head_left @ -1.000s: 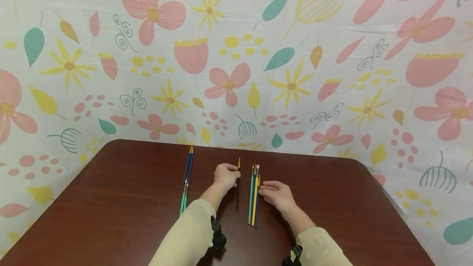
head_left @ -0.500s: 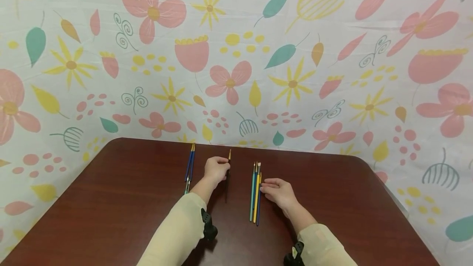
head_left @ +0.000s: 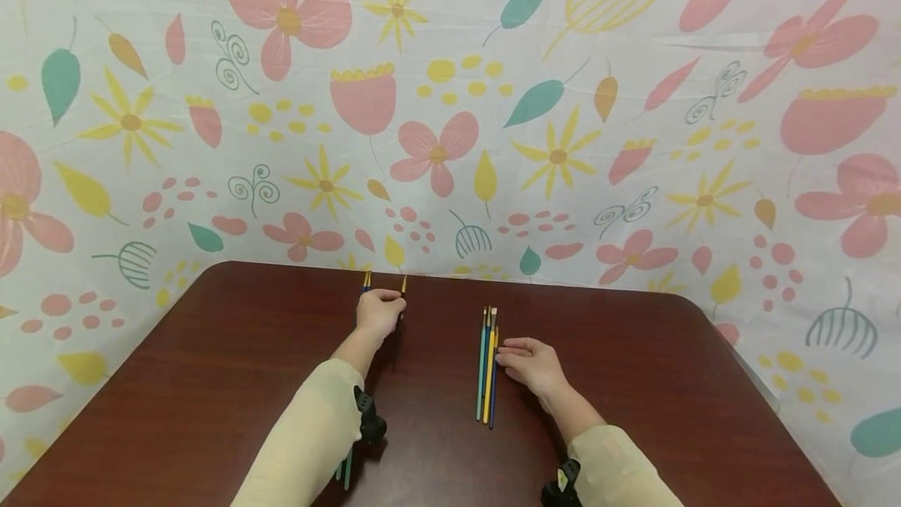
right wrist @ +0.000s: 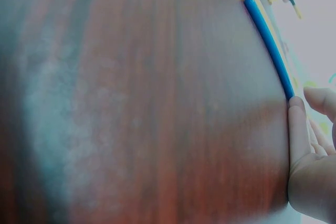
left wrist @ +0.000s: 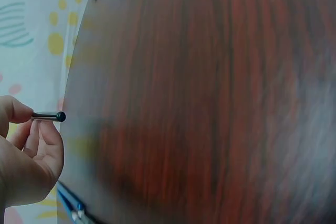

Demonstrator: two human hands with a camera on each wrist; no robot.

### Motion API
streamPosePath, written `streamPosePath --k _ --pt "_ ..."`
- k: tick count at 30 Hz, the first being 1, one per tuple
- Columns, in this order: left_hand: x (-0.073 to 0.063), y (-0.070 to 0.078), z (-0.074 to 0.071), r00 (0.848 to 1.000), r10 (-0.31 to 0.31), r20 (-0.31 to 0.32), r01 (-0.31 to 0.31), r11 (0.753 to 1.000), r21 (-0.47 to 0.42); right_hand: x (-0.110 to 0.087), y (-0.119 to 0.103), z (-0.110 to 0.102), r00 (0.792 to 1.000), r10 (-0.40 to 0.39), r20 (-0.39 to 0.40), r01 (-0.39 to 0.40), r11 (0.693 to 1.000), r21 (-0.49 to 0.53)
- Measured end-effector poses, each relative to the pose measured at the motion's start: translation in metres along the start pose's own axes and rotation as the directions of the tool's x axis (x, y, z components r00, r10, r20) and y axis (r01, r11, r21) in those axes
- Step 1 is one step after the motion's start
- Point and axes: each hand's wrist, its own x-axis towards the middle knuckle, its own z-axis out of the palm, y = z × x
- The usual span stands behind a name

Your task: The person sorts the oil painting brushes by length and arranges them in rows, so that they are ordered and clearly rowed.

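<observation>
- Leftward across the table (head_left: pixel 605 413) the left hand (head_left: pixel 378 313) has carried the dark brush (head_left: pixel 403 293), away from the right-hand group and close to the blue pair (head_left: pixel 367 281); the right hand (head_left: pixel 533 366) has stayed beside that group.
- Left thumb and index finger pinch the dark brush between their tips, leaving no gap but the handle's thickness; the other fingers curl below it. Its bristle end points toward the backdrop (head_left: pixel 436 61), its rounded handle end (left wrist: pixel 61 116) back toward the wrist camera.
- Right fingers are extended and loosely bent, the thumb well apart from them, with nothing gripped. The index fingertip lies against the outer blue brush (right wrist: pixel 270 48) or just beside it; which, I cannot tell.
- That blue brush lies side by side with a yellow brush (head_left: pixel 489 382) and a teal brush (head_left: pixel 481 386), between the two hands and nearer the right.
- The left hand and sleeve (head_left: pixel 303 436) hide most of the blue pair; only the tips show past the hand, and the ends of teal handles (head_left: pixel 344 469) below the sleeve.
- In the head view the dark handle almost melts into the brown tabletop, and whether it touches the wood is unclear.
- Both sleeves are cut off at the bottom edge.
</observation>
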Motion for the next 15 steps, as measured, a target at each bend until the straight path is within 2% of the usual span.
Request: streamPosePath --k 8,15 --pt "0.012 -0.002 -0.026 0.998 -0.026 -0.052 0.026 1.0 0.002 0.0 0.001 0.0 1.0 -0.005 0.002 0.005 1.0 -0.001" --pt "0.025 -0.007 -0.049 0.995 -0.008 -0.095 0.009 1.0 0.016 0.0 -0.001 0.001 1.0 -0.008 0.001 0.008 1.0 0.003"
